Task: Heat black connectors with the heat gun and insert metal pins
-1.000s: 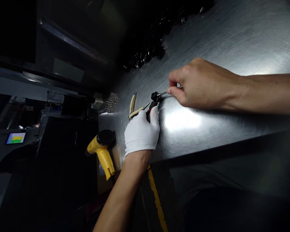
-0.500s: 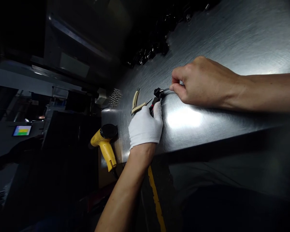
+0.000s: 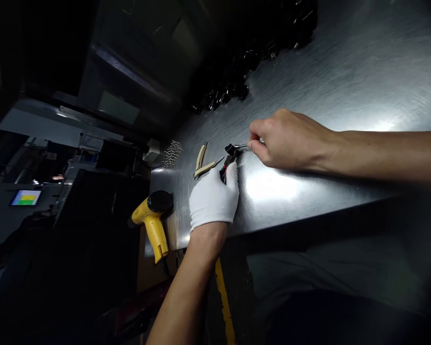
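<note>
Black block (image 3: 230, 149): near the middle of the frame, just beyond the fingertips of the gloved hand and left of the bare one, at the upper end of the dark tool.
Left hand (image 3: 214, 197): in a white glove, lower centre; thumb and fingers close around a dark tool (image 3: 223, 169) with a red patch, which points up toward the block.
Right hand (image 3: 282, 140): bare, right of centre; thumb and forefinger pinch a thin metal rod (image 3: 243, 145).
Rod and block: the rod reaches left from the pinch to the block; whether it sits inside or only touches is too small and dark to tell.
Cream-handled tool (image 3: 206, 168): spread in a V on the metal table (image 3: 345, 96), just upper left of the glove.
Yellow heat gun (image 3: 154, 232): lower left of centre, at the table's end.
Small shiny pieces (image 3: 172, 153): clustered left of the cream handles.
Dark parts (image 3: 233, 88): heaped along the top centre, probably of one kind, though shadow hides most.
</note>
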A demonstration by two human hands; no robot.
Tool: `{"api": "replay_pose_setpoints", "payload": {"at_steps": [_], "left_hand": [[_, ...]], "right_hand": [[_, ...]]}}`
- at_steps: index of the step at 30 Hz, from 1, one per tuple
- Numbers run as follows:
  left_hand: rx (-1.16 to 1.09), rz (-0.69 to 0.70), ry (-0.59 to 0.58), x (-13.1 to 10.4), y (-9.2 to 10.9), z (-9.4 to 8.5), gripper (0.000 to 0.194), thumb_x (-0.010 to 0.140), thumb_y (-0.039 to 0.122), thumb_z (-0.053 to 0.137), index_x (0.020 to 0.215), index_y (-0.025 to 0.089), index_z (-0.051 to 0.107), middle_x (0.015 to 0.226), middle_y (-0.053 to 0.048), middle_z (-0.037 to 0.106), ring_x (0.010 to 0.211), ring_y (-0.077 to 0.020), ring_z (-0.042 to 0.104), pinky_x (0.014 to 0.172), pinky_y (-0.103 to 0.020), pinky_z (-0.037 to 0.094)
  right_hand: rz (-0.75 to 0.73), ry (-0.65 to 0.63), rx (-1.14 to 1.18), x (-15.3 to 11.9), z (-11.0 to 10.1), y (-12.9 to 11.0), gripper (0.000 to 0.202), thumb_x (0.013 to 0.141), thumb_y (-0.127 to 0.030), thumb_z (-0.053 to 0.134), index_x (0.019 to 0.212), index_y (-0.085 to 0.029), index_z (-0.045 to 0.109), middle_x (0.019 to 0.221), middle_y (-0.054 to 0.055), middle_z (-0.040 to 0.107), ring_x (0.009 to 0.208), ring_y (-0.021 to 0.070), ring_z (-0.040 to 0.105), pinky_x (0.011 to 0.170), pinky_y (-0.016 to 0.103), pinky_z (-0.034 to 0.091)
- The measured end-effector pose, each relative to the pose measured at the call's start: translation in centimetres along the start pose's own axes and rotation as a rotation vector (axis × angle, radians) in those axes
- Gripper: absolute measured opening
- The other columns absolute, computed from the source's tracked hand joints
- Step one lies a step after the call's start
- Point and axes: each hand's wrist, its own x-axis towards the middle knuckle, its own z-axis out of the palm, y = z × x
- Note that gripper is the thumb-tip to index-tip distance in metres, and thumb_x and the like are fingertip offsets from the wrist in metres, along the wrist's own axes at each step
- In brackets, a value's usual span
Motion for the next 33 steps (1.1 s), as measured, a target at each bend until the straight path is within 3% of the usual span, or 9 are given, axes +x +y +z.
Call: {"api": "replay_pose_setpoints", "payload": {"at_steps": [6,12,20,26,33], "left_hand": [[0.036,0.063,0.017,-0.6,-1.7,0.4,0.066,0.096,0.071,0.026,0.098,0.021,0.068,0.08,-0.012,0.072,0.074,-0.0325,0.071,0.061,-0.037,0.047],[-0.022,0.083,0.033,-1.3,-3.2,1.0,0.053,0.094,0.07,0.038,0.094,0.023,0.063,0.084,-0.008,0.071,0.078,-0.027,0.069,0.064,-0.032,0.043],[-0.241,0.15,0.074,-1.6,-5.2,1.8,0.029,0.092,0.05,0.057,0.082,0.023,0.06,0.078,-0.002,0.064,0.072,-0.019,0.062,0.064,-0.029,0.04],[-0.179,0.235,0.091,-1.2,-6.3,2.4,0.027,0.091,0.045,0.059,0.077,0.023,0.055,0.073,0.0,0.06,0.067,-0.0183,0.058,0.061,-0.03,0.037],[-0.079,0.368,0.0,-0.7,-7.3,2.0,0.024,0.094,0.044,0.053,0.086,0.022,0.058,0.078,-0.002,0.063,0.071,-0.0209,0.061,0.065,-0.033,0.038]], "right_hand": [[-0.096,0.01,0.094,0.5,-0.6,0.9,0.018,0.088,-0.027,0.058,0.083,-0.023,0.075,0.068,-0.001,0.069,0.061,0.0146,0.061,0.06,0.03,0.044],[-0.1,-0.061,0.165,0.3,-1.2,0.4,0.017,0.088,-0.027,0.06,0.082,-0.023,0.075,0.068,0.0,0.07,0.055,0.0134,0.056,0.055,0.03,0.043],[-0.252,-0.083,0.238,0.3,-0.7,0.9,0.02,0.091,-0.031,0.063,0.074,-0.022,0.07,0.049,-0.006,0.052,0.042,0.0086,0.041,0.044,0.028,0.03],[-0.34,-0.124,0.271,0.3,-0.6,1.3,0.02,0.092,-0.028,0.063,0.074,-0.019,0.068,0.047,-0.007,0.046,0.041,0.0066,0.037,0.041,0.026,0.027],[-0.415,-0.187,0.272,0.6,-0.9,1.5,0.023,0.093,-0.03,0.061,0.073,-0.019,0.066,0.05,-0.006,0.046,0.042,0.0057,0.037,0.042,0.025,0.028]]}}
